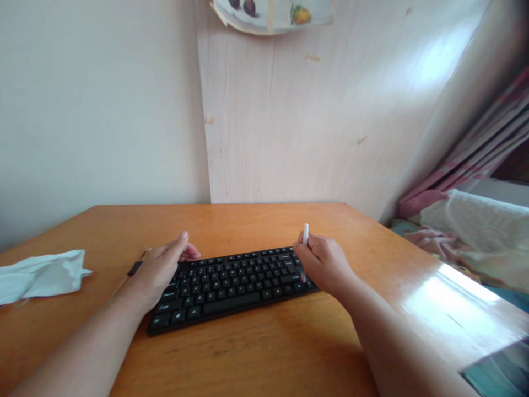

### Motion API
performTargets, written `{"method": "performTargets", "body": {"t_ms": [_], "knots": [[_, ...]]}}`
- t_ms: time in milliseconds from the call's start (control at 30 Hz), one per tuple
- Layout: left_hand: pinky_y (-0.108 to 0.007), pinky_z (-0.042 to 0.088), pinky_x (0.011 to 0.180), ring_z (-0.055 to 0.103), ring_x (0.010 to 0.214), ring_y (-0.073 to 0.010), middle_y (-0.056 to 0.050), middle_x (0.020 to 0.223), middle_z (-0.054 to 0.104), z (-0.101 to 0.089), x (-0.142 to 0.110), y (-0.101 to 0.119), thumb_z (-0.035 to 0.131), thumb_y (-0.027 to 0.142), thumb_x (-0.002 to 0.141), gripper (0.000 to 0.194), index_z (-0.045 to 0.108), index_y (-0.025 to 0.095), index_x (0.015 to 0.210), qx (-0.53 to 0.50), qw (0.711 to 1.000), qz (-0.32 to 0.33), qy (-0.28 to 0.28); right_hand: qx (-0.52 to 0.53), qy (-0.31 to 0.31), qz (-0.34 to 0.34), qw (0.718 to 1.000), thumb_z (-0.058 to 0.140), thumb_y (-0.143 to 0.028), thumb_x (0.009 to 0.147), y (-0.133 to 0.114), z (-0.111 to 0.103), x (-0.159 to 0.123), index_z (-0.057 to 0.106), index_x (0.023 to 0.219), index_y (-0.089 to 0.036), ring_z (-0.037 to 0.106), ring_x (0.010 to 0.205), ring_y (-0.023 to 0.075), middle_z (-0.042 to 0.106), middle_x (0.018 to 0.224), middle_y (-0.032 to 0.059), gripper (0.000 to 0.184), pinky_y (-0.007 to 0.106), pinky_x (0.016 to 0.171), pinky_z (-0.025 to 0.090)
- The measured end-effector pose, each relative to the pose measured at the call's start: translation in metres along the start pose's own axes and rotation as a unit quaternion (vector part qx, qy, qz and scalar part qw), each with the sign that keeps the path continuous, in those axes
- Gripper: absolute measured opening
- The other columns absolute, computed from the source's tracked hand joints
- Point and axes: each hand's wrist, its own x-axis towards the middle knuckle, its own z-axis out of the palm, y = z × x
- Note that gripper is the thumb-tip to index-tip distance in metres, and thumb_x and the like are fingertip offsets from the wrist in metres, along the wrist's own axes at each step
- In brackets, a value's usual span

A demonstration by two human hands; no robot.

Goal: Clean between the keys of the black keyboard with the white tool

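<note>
A black keyboard lies slightly turned on the wooden desk, its left end nearer to me. My left hand rests on its side along the keyboard's left end, covering some keys. Its thumb points up, apart from the loosely bent fingers at the far edge. Over the right end of the keyboard, my right hand is closed around a slim, white-handled brush-like tool. The handle sticks up above the fist, and the lower tip points down at the right-hand keys. Whether the tip touches them I cannot tell.
A crumpled white cloth or tissue lies at the desk's left. Beside my left wrist is a small dark item with a thin cord. The desk meets a wall behind; bedding lies beyond its right edge.
</note>
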Motion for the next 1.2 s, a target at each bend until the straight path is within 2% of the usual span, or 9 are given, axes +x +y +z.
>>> {"method": "performTargets", "body": {"t_ms": [100,200,300,433,633,800,1000,1100,1200], "knots": [[-0.039,0.053,0.078,0.068,0.076,-0.0254,-0.006,0.076,0.076,0.001,0.000,0.001,0.047,0.081,0.079,0.064,0.070,0.023,0.069,0.000,1.000,0.000,0.000,-0.006,-0.047,-0.008,0.999,0.048,-0.026,0.091,0.000,0.001,0.000,0.038,0.057,-0.022,0.046,0.050,0.0132,0.049,0.051,-0.0014,0.036,0.027,0.050,0.024],[-0.039,0.053,0.077,0.068,0.075,-0.0254,-0.006,0.075,0.076,0.001,-0.001,0.003,0.047,0.081,0.079,0.064,0.070,0.023,0.068,0.004,1.000,0.002,0.001,0.077,-0.078,-0.006,0.994,0.047,-0.027,0.094,0.000,0.003,-0.002,0.042,0.060,-0.022,0.050,0.051,0.0132,0.053,0.052,-0.0022,0.034,0.026,0.050,0.029],[-0.038,0.052,0.077,0.068,0.075,-0.0253,-0.007,0.076,0.076,0.000,-0.002,0.003,0.046,0.081,0.080,0.064,0.070,0.022,0.069,0.010,1.000,0.004,-0.003,0.151,-0.034,-0.016,0.988,0.045,-0.031,0.099,-0.002,0.008,-0.002,0.054,0.068,-0.021,0.056,0.056,0.0142,0.061,0.060,-0.0004,0.034,0.026,0.056,0.038],[-0.037,0.051,0.079,0.067,0.076,-0.0248,-0.007,0.077,0.076,0.000,-0.003,0.003,0.043,0.081,0.081,0.067,0.070,0.021,0.071,0.022,1.000,0.007,-0.008,0.200,0.035,-0.084,0.976,0.053,-0.035,0.099,-0.008,0.022,-0.002,0.067,0.084,-0.020,0.066,0.082,0.0179,0.072,0.085,0.0046,0.025,0.029,0.076,0.047],[-0.037,0.050,0.080,0.066,0.076,-0.0242,-0.006,0.076,0.075,0.000,-0.004,0.006,0.044,0.081,0.081,0.067,0.069,0.020,0.071,0.023,1.000,0.014,-0.007,0.220,0.026,-0.121,0.968,0.054,-0.033,0.100,-0.008,0.043,-0.006,0.071,0.104,-0.022,0.067,0.094,0.0204,0.073,0.100,0.0061,0.021,0.032,0.085,0.050],[-0.037,0.051,0.080,0.065,0.074,-0.0238,-0.006,0.074,0.074,0.003,-0.007,0.010,0.044,0.080,0.081,0.065,0.068,0.021,0.069,0.011,1.000,0.020,-0.001,0.182,0.030,-0.121,0.975,0.053,-0.032,0.100,-0.004,0.049,-0.005,0.070,0.104,-0.023,0.067,0.092,0.0211,0.073,0.097,0.0054,0.020,0.032,0.082,0.049],[-0.036,0.050,0.080,0.065,0.074,-0.0225,-0.005,0.074,0.074,0.004,-0.006,0.009,0.046,0.079,0.081,0.063,0.067,0.020,0.070,-0.007,1.000,0.014,-0.002,0.165,-0.013,-0.120,0.979,0.051,-0.032,0.100,-0.007,0.049,-0.004,0.068,0.095,-0.021,0.067,0.085,0.0194,0.071,0.090,0.0044,0.021,0.030,0.078,0.048],[-0.034,0.049,0.080,0.065,0.075,-0.0218,-0.005,0.074,0.073,0.004,-0.004,0.004,0.047,0.078,0.083,0.063,0.067,0.020,0.070,-0.009,1.000,0.015,-0.005,0.162,-0.004,-0.110,0.981,0.051,-0.034,0.100,-0.008,0.047,-0.005,0.067,0.088,-0.021,0.064,0.076,0.0175,0.069,0.082,0.0023,0.023,0.028,0.071,0.046],[-0.034,0.049,0.080,0.065,0.077,-0.0216,-0.004,0.075,0.073,0.003,-0.003,0.000,0.046,0.076,0.085,0.062,0.068,0.020,0.071,-0.008,0.999,0.030,-0.009,0.175,0.008,-0.109,0.979,0.051,-0.035,0.101,-0.008,0.045,-0.006,0.067,0.088,-0.021,0.063,0.078,0.0172,0.069,0.082,0.0020,0.024,0.028,0.073,0.046]]}}
